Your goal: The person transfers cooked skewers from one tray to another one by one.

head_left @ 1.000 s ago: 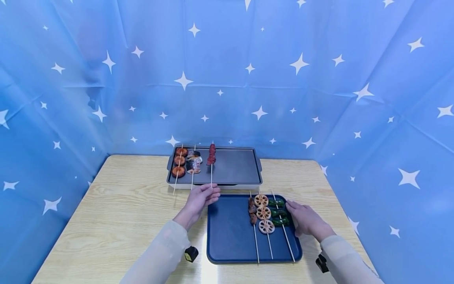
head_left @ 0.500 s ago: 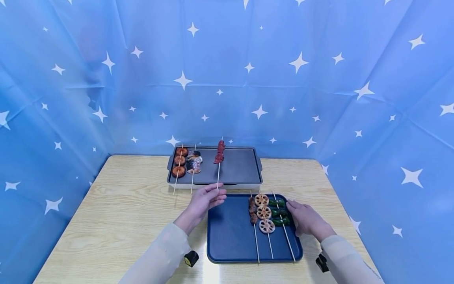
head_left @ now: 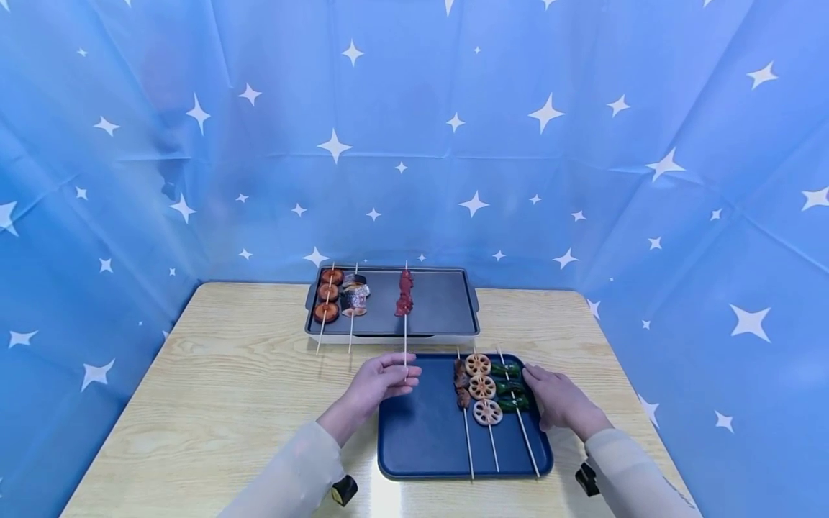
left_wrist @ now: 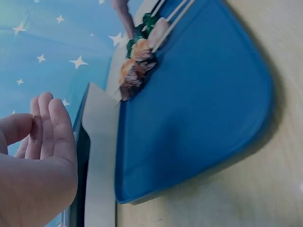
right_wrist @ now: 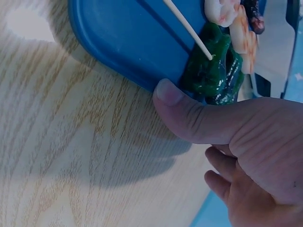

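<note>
One red skewer (head_left: 404,298), near end pinched by the left hand (head_left: 382,381), the nearer, extends ahead over the grill (head_left: 443,302), long axis toward the grill's far edge. Right hand (head_left: 560,403), unclenched, touches the tray's (head_left: 421,442) right edge.

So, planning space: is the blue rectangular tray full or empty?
The tray is partly filled: three loaded wooden skewers lie on its right side.

Pale long sleeves (head_left: 294,467), sm. blk block (head_left: 587,480) by each (dk marking (head_left: 677,493) on R)
</note>
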A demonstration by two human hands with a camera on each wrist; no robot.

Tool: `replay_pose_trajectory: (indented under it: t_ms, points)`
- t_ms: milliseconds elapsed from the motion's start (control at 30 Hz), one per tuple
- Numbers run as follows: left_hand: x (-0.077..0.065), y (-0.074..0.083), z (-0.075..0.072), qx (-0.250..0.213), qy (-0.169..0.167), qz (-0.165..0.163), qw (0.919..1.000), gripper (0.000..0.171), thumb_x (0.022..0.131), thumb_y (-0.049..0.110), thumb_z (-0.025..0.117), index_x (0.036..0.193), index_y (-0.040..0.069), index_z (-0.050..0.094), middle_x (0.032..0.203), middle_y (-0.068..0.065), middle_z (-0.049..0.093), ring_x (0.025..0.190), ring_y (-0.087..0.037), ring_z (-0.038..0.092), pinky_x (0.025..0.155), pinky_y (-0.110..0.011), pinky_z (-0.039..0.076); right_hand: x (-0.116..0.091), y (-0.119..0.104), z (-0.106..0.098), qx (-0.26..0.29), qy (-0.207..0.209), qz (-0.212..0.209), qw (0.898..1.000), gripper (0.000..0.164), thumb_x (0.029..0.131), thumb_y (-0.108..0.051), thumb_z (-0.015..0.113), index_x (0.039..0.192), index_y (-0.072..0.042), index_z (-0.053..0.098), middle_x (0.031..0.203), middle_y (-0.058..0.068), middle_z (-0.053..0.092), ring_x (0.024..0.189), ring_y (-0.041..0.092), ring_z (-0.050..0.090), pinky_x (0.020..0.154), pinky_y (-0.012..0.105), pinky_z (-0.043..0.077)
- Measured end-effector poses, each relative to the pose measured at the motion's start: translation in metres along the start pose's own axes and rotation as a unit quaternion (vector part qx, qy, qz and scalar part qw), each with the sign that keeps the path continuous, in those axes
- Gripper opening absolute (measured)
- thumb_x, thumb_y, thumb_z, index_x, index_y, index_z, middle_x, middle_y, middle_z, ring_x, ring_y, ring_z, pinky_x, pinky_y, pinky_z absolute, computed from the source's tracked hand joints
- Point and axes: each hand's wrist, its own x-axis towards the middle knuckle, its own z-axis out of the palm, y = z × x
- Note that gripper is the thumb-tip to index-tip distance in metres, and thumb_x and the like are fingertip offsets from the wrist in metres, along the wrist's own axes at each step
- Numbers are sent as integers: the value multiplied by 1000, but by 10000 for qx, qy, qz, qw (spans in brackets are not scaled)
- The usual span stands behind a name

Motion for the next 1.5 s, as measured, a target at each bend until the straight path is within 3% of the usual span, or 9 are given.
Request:
replay_pose_trajectory:
  t_ms: [600,1333,1500]
  points:
    - [-24,-30,14,526,-912,-457,9934,36,95,6,60,128,-8,54,121,-28,65,92,-19,73,80,-31,62,1,2,0,-36,11,-23,10000,96,62,-11,90,142,8,41,151,28,37,137,46,39,108,61,37]
    - [-36,-59,22,724,-1544,-972,9805,29,88,-5,64,116,-12,63,106,-29,70,79,-15,72,69,-28,63,0,-1,-3,19,4,58,10000,95,64,-10,90,143,8,40,152,28,36,138,45,38,111,60,36]
    - [-36,-66,25,786,-1559,-1072,9788,26,88,-6,63,114,-12,64,104,-28,71,79,-17,73,68,-26,63,1,1,1,5,46,35,10000,95,63,-10,90,143,8,41,151,28,37,138,45,38,110,60,37]
